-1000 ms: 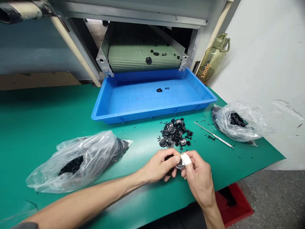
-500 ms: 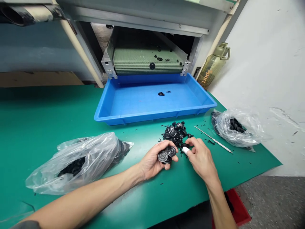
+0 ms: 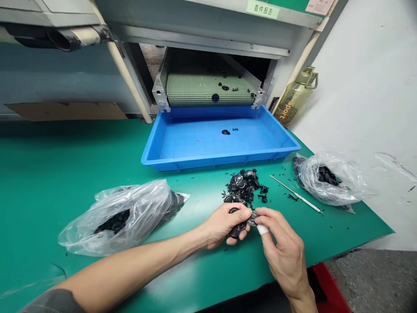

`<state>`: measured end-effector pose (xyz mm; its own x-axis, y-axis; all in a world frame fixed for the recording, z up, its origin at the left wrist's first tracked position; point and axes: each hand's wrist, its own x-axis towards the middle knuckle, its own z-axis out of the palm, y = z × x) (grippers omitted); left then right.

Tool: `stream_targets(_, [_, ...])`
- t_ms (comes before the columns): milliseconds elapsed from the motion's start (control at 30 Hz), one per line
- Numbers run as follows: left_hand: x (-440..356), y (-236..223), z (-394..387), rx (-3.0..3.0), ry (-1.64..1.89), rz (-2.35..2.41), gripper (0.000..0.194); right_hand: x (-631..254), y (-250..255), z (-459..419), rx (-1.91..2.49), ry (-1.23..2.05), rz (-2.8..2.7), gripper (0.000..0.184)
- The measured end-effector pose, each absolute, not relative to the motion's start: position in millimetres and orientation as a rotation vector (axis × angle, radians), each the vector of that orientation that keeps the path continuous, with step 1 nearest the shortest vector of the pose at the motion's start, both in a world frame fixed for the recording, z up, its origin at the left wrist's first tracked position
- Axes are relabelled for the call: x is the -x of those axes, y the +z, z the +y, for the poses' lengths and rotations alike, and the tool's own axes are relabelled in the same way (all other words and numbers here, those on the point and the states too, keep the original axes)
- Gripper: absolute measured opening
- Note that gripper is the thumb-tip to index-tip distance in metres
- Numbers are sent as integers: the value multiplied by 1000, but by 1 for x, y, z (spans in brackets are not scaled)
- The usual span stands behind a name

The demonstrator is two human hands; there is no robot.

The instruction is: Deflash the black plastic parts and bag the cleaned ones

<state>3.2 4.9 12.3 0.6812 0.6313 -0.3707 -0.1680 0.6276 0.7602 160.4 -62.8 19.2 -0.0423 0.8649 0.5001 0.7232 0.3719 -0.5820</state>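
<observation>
A dark grey sleeve (image 3: 54, 301) shows on the left arm (image 3: 146, 264), and 1 white wrap (image 3: 262, 229) covers the right thumb (image 3: 269, 244).

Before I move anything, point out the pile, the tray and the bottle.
Pile (image 3: 241, 184): head view, a disc near its middle.
Tray (image 3: 211, 161): head view, its front wall.
Bottle (image 3: 295, 100): head view, its body.

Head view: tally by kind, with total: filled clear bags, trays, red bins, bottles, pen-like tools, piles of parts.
Filled clear bags: 2
Blue tray: 1
Red bin: 1
Bottle: 1
White pen-like tool: 1
Pile of black parts: 1
Total: 7
</observation>
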Motion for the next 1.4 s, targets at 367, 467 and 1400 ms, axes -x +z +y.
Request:
stream_targets(367, [4, 12, 6, -1159, 349, 604, 40, -176, 28, -64, 1420, 914, -1665, 23])
stream_targets(467, [5, 14, 6, -1212, 303, 634, 41, -177, 28, -64, 1470, 923, -1677, 23])
stream_targets(1400, [-11, 30, -3, -1161, 488, 953, 44, -187, -11, -55, 1608, 341, -1696, 43])
